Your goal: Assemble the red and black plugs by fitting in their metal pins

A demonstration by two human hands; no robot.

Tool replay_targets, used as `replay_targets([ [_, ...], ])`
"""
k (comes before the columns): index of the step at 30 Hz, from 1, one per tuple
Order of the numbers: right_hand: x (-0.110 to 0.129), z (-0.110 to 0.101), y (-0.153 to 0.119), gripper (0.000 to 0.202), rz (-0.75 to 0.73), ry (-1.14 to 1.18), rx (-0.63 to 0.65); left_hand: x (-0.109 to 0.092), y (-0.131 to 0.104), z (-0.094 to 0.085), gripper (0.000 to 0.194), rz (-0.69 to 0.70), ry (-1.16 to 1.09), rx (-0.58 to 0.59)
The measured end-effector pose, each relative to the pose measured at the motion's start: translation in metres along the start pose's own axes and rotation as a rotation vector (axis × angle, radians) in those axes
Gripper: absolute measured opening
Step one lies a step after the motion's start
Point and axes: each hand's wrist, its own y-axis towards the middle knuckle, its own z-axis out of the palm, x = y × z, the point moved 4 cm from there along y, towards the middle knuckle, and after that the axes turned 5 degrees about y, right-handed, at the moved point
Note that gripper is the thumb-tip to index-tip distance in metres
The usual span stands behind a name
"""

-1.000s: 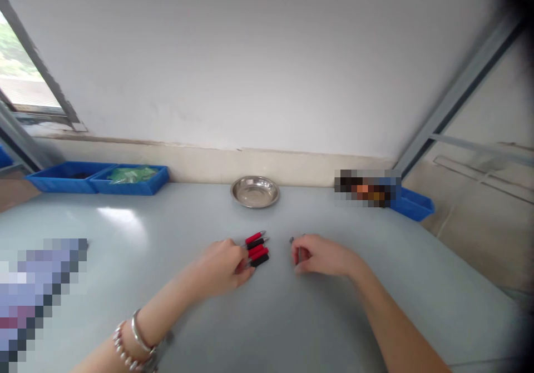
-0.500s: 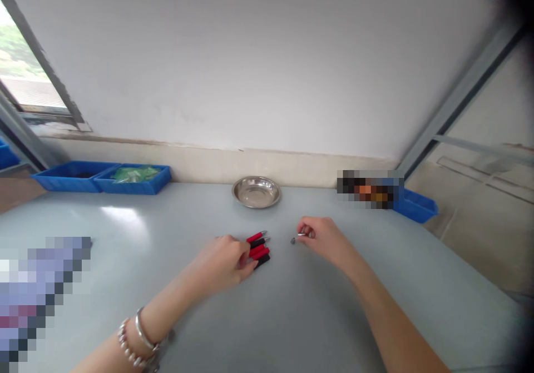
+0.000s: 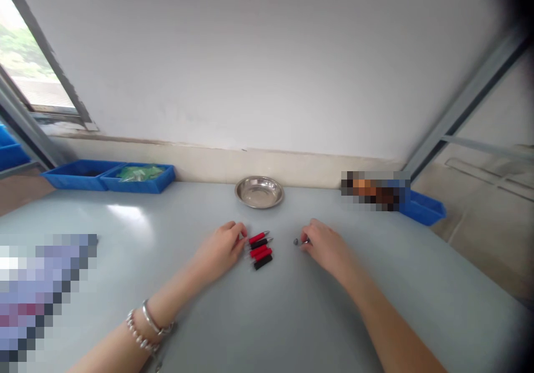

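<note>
Several red and black pen pieces lie side by side in a slanted row on the table, among them the topmost red one (image 3: pixel 259 238) and a black one (image 3: pixel 263 262) at the near end. My left hand (image 3: pixel 225 245) is at the row's left side, its thumb and fingers bent together by the end of the topmost red piece. Whether they grip that end is hidden. On the right, my right hand (image 3: pixel 321 242) is closed in a pinch on a small silvery metal part (image 3: pixel 306 242). Just left of its fingertips lies a tiny dark-grey piece (image 3: pixel 296 242).
A round steel dish (image 3: pixel 259 203) stands by the wall behind the pens. At the back left are two blue bins (image 3: pixel 79 183), one holding green plastic bags (image 3: pixel 139 173). Another blue bin (image 3: pixel 425 207) sits back right, beside a blurred-out patch. A pixelated object lies at left.
My left hand has drawn back to the left from over the pens, uncovering the row. My right hand has turned palm-down, hiding more of the metal part. The view has shifted slightly.
</note>
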Motion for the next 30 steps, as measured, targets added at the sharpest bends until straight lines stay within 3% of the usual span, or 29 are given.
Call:
replay_targets([
  [22, 0.0015, -0.0044, -0.0038, 0.006, 0.015, 0.111, 0.067, 0.0049, 0.0051, 0.0063, 0.019, -0.005, -0.018, 0.017],
  [30, 0.0009, -0.0042, -0.0028, 0.008, 0.03, 0.087, 0.065, 0.0007, 0.0021, -0.0004, 0.023, -0.039, 0.011, -0.049],
])
